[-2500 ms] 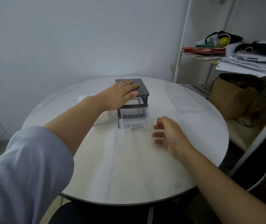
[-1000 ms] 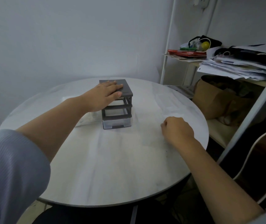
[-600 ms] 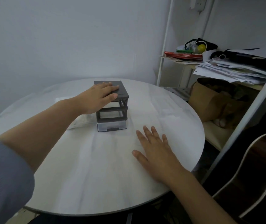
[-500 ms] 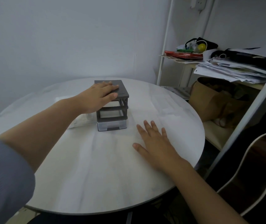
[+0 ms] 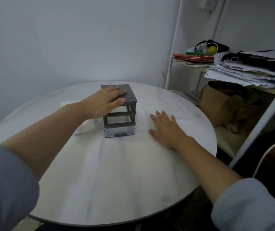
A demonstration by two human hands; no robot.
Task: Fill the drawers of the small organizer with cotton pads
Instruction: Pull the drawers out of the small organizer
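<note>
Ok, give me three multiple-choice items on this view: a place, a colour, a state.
1. Where does the plastic bag lie? A) left of the organizer B) on top of it C) on the shelf
2. What colour is the organizer's frame? A) white B) dark grey C) red
3. The right hand is: A) gripping a drawer B) flat on the table C) holding a pad
Key: 1 A, it lies at the organizer's left; 2 B, grey top under the left hand; 3 B, fingers spread, nothing held.

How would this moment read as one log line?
left hand: flat on organizer top | right hand: flat on table | bottom drawer: closed | white packet: beside organizer
</note>
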